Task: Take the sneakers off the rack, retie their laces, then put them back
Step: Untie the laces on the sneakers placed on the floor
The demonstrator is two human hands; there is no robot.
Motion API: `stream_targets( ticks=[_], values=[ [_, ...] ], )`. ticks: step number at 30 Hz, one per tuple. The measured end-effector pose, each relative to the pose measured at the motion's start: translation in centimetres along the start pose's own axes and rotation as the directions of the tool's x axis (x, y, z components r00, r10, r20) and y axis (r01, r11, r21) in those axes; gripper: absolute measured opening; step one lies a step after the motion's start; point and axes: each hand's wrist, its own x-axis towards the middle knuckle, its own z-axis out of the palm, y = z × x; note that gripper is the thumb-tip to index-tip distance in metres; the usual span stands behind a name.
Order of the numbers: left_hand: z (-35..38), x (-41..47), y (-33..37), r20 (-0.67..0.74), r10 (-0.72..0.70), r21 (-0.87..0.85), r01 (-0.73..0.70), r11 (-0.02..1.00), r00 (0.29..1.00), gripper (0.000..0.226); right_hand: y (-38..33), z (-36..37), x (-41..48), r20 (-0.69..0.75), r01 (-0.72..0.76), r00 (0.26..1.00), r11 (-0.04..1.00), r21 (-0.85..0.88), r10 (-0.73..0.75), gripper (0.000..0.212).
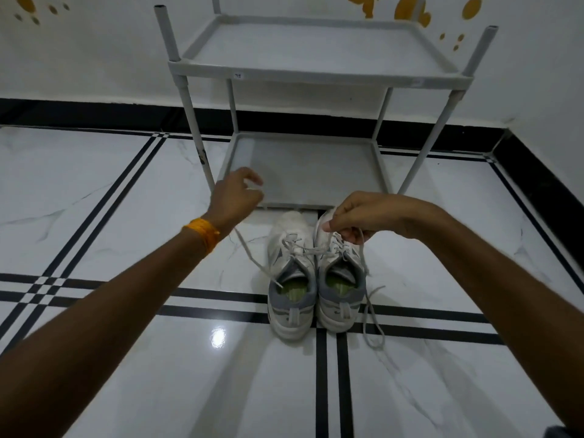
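Sneakers [316, 276] on floor; both hands raised, fingers [252, 181] pinching laces [249, 254].

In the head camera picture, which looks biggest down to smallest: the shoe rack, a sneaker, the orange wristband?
1. Shoe rack
2. Left sneaker; the right sneaker looks about alike
3. Orange wristband, smallest though nearer the camera

Two sneakers [316, 279] stand side by side on the tiled floor [126, 184].

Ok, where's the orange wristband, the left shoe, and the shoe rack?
orange wristband [202, 233], head view, on the band at the left wrist.
left shoe [289, 229], head view, on its white toe.
shoe rack [319, 72], head view, on the upper shelf's front rim.
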Motion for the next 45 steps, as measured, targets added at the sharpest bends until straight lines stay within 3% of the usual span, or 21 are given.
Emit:
stream_targets(
  ticks=[1,3,4,6,8,11,15,17,19,22,26,31,33,35,37,39,42,45],
  values=[
    [-0.4,0.1,-1.6,-0.012,-0.085,0.144,0.086,0.986,0.996,0.041,0.1,0.1,0.1,-0.001,-0.001,1.0,1.0,-0.004,0.001,0.037],
    [-0.5,-0.8,-4.0,-0.014,-0.215,0.486,0.194,0.852,0.977,0.061,0.1,0.4,0.4,0.002,0.003,1.0,1.0,-0.015,-0.003,0.038],
    [0.1,-1.4,-4.7,-0.05,-0.171,0.585,0.167,0.794,0.984,0.063,0.0,0.5,0.6,0.002,0.003,1.0,1.0,-0.019,-0.003,0.038],
    [1.6,-2.6,-4.8,-0.079,0.068,0.637,-0.002,0.771,0.995,0.042,-0.1,0.7,1.0,-0.004,0.0,1.0,1.0,-0.027,0.0,0.038],
    [3.3,-3.6,-3.9,-0.047,0.152,0.551,-0.102,0.829,0.987,0.029,-0.3,0.8,1.3,-0.01,-0.002,1.0,0.999,-0.033,0.002,0.038],
    [5.7,-4.5,-3.4,0.071,-0.054,0.42,0.019,0.907,0.996,0.045,-0.2,0.8,1.6,-0.022,-0.003,1.0,1.0,-0.031,0.002,0.038],
    [7.0,-4.6,-4.3,0.122,-0.223,0.141,0.206,0.968,0.967,0.023,0.2,0.7,1.6,-0.051,0.003,0.999,1.0,-0.001,-0.003,0.037],
    [6.9,-4.6,-4.0,0.138,-0.296,-0.141,0.315,0.939,0.945,0.019,0.3,0.5,1.4,-0.063,0.014,0.998,1.0,0.021,-0.013,0.036],
    [6.3,-4.6,-2.8,0.193,-0.353,-0.418,0.402,0.814,0.915,0.019,0.3,0.4,1.3,-0.082,0.032,0.996,0.999,0.037,-0.029,0.034],
    [4.5,-4.3,-0.4,0.204,-0.256,-0.632,0.326,0.703,0.945,0.016,-0.2,0.3,1.1,-0.105,0.064,0.993,0.996,0.059,-0.057,0.033],
    [2.1,-4.0,3.7,0.187,-0.022,-0.713,0.151,0.684,0.982,0.021,-1.3,0.1,1.0,-0.125,0.097,0.988,0.991,0.087,-0.086,0.03],
    [0.4,-3.9,6.2,0.165,0.217,-0.571,-0.086,0.816,0.962,0.038,-2.9,-0.4,0.5,-0.168,0.146,0.977,0.986,0.076,-0.131,0.023],
    [0.1,-4.4,6.4,0.165,0.341,-0.436,-0.241,0.867,0.925,0.04,-3.4,-1.1,0.2,-0.191,0.158,0.971,0.985,0.064,-0.143,0.019],
    [-0.2,-4.7,6.7,0.167,0.498,-0.284,-0.442,0.851,0.851,0.037,-3.9,-1.9,-0.1,-0.193,0.161,0.969,0.987,0.019,-0.155,0.014],
    [-0.4,-4.5,6.8,0.181,0.673,-0.067,-0.674,0.736,0.717,0.036,-4.4,-2.6,-0.4,-0.19,0.16,0.968,0.986,-0.046,-0.166,0.012],
    [-0.4,-4.2,6.6,0.208,0.775,0.174,-0.802,0.572,0.597,0.038,-5.0,-3.0,-0.5,-0.177,0.17,0.967,0.981,-0.09,-0.183,0.015],
    [-0.5,-4.1,6.7,0.278,0.849,0.407,-0.856,0.32,0.45,0.033,-5.7,-3.4,-0.5,-0.132,0.161,0.972,0.963,-0.216,-0.192,0.013],
    [-0.5,-4.1,6.5,0.329,0.868,0.439,-0.874,0.208,0.372,0.03,-6.2,-4.1,-0.4,-0.177,0.151,0.961,0.937,-0.314,-0.214,0.016]
  ],
)
